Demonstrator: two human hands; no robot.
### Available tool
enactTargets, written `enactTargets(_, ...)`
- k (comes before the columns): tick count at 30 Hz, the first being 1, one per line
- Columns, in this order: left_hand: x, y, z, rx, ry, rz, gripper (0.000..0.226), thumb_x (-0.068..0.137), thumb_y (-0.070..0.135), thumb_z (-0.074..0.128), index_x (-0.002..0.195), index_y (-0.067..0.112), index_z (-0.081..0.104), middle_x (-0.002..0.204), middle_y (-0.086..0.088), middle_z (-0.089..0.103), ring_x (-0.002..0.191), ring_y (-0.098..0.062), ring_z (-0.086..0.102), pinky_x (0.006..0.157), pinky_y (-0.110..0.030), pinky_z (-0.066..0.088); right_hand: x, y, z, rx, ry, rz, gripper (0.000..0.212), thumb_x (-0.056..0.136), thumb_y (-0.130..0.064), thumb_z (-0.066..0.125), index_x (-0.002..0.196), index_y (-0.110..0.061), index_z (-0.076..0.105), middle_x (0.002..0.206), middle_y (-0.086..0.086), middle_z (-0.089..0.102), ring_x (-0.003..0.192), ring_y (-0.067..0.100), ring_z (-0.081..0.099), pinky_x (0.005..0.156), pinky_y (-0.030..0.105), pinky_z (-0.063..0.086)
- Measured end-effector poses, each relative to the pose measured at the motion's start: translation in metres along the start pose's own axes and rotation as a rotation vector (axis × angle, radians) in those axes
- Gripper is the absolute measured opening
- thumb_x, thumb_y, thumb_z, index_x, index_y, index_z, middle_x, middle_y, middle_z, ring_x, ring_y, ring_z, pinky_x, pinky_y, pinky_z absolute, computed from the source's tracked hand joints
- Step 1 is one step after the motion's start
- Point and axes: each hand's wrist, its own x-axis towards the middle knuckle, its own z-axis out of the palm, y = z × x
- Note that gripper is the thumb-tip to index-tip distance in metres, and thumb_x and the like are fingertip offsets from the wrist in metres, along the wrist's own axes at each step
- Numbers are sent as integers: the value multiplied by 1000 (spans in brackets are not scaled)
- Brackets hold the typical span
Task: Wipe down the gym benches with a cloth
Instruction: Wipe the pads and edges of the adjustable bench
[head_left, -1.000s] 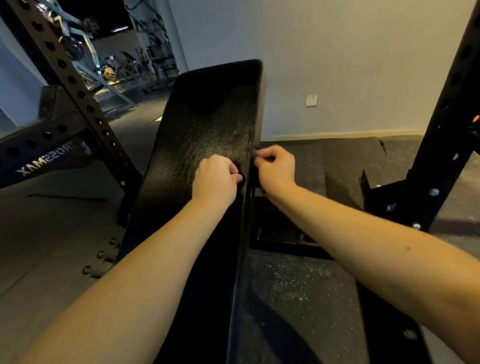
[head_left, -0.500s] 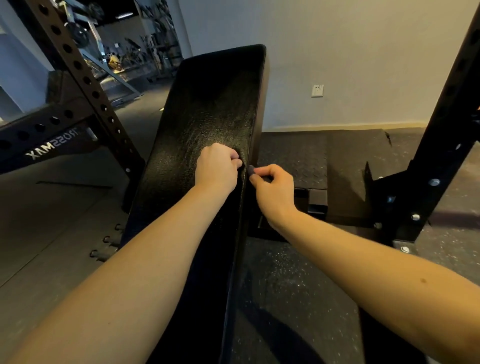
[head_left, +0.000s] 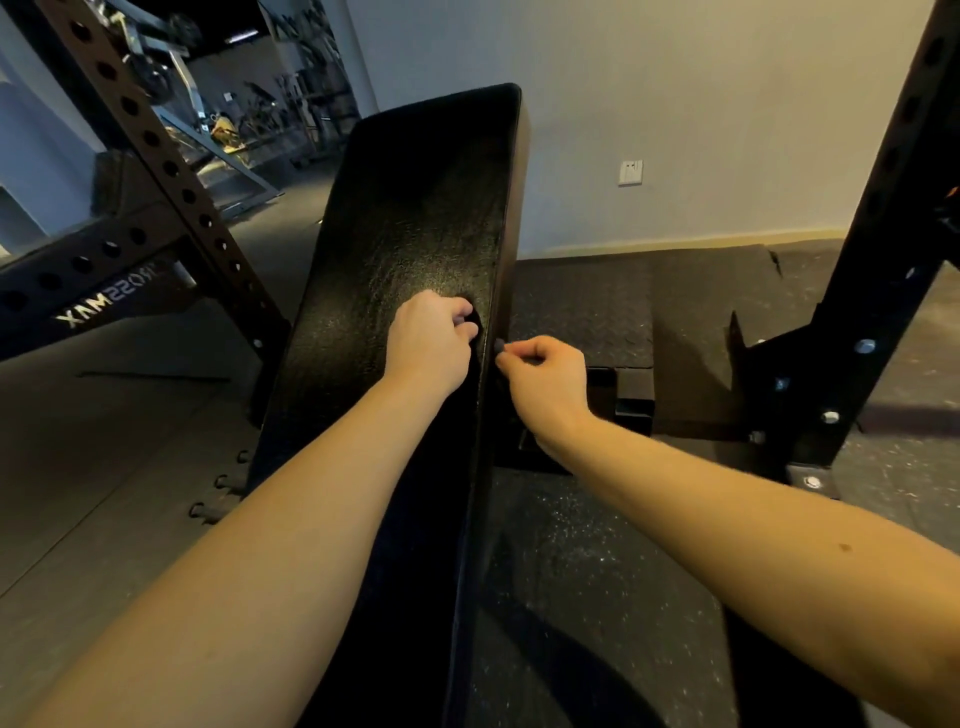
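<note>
A long black padded bench runs away from me up the middle of the view. My left hand rests on its top near the right edge, fingers curled round a dark cloth that is hard to tell from the pad. My right hand is just off the bench's right side and pinches a small grey-dark corner of the cloth against the edge. The two hands are a few centimetres apart. Most of the cloth is hidden in shadow under my left forearm.
A black perforated rack upright stands left of the bench, with a branded crossbeam. Another black rack post with a bolted base rises at the right. Dark rubber floor mats lie to the right, and a wall with a socket stands behind.
My right hand has slid a little nearer to me along the bench's right edge, from level with the left hand to just below it. The left hand has stayed in place.
</note>
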Motion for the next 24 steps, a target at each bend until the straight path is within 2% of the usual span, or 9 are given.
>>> enactTargets(3,1,-2,-2,-6,-11,19,30,96,20,69,125,17,72,115,-2,69,106,-19,64,96,-36,52,43,-29,8,33,136,-14,13,84,-21,76,74,-25,70,83,-1,73,82,15,69,87,42,59)
enactTargets(5,-1,-1,-1,-5,-7,23,30,96,20,69,126,17,72,116,-2,69,107,-19,64,97,-36,52,65,-43,8,32,167,9,12,87,-22,74,76,-26,70,86,-3,73,87,15,68,91,42,58)
enactTargets(8,-2,-2,1,-18,-6,21,30,96,19,69,126,17,72,116,-3,69,107,-19,64,98,-38,52,52,-38,7,14,158,-7,8,87,-19,73,82,-25,74,87,-4,73,88,14,68,91,42,57)
enactTargets(12,-2,-2,1,-29,1,8,31,96,18,69,127,17,71,117,-3,68,108,-19,63,100,-39,52,-18,-1,-3,-11,17,-78,10,87,-15,76,91,-24,73,94,-6,72,89,7,68,86,27,56)
enactTargets(14,-2,-3,2,-36,1,13,31,96,18,69,127,17,71,118,-3,68,109,-19,63,100,-40,52,-30,9,-5,6,0,-64,11,87,-15,77,90,-25,74,92,-7,73,87,6,69,82,25,56)
enactTargets(17,-2,-5,0,-52,-5,35,30,95,17,69,125,15,72,116,-5,68,108,-20,63,100,-41,51,-1,-5,2,48,60,-85,13,86,-9,76,90,-22,76,86,-8,73,83,5,68,80,26,55)
enactTargets(21,-4,-4,4,-55,17,37,30,96,17,69,125,15,72,117,-4,67,107,-20,63,99,-39,51,50,-29,9,67,158,-119,10,88,-12,74,95,-18,79,88,-6,75,87,8,70,89,38,59)
enactTargets(24,-3,-8,9,-78,31,29,30,96,18,69,125,16,72,117,-3,65,108,-20,62,99,-41,51,34,-22,8,12,136,-134,12,90,-14,74,101,-16,77,97,-6,73,92,6,68,89,29,55)
